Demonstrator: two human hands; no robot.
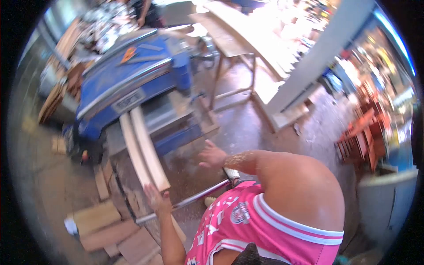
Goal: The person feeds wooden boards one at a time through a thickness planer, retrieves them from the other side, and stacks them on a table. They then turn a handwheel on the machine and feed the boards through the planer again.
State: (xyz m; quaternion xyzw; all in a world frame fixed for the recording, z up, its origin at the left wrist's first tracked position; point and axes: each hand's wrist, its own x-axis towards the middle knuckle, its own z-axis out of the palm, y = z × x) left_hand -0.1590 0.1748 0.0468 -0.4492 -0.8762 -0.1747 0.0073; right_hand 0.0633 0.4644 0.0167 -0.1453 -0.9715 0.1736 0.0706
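Note:
Two narrow wooden boards, a left board [132, 150] and a right board [149, 150], lie side by side with their far ends under a blue planer-like machine [121, 73]. My left hand [158, 198] is at their near ends, fingers stretched and apart; it appears to touch the wood, but blur hides the exact contact. To the right of the boards, my right hand [213, 154] is held in the air with spread fingers and nothing in it. Dust clings to my right forearm. Below the boards' near ends runs a metal roller bar [190, 201].
Cut wood pieces [108, 234] lie on the floor at lower left. A wooden stand [234, 57] is beyond the machine, near a pale post [322, 57]. Reddish wooden furniture [364, 132] is at right. Another person's arm [143, 13] shows at the top.

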